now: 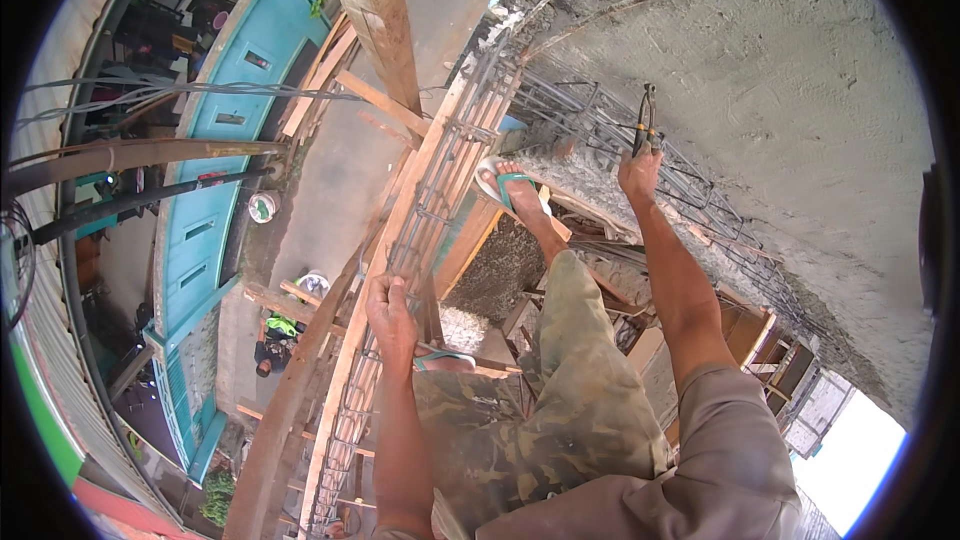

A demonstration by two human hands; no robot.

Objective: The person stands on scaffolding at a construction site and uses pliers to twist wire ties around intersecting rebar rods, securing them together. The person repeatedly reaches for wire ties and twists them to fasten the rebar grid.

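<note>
- Pliers (646,122), dark and slim, stood upright in your right hand (638,172), clenched round the handles, against the rough grey concrete (800,90)
- Your left hand (390,312) gripped the rusty rebar cage (430,210), a long ladder-like lattice beside weathered timber planks (375,0)

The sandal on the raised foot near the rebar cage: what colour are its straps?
Teal straps on the sandal, seen clearest in the head view.

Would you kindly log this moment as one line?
left hand: grips rebar cage | right hand: holds pliers at rebar mesh
</note>
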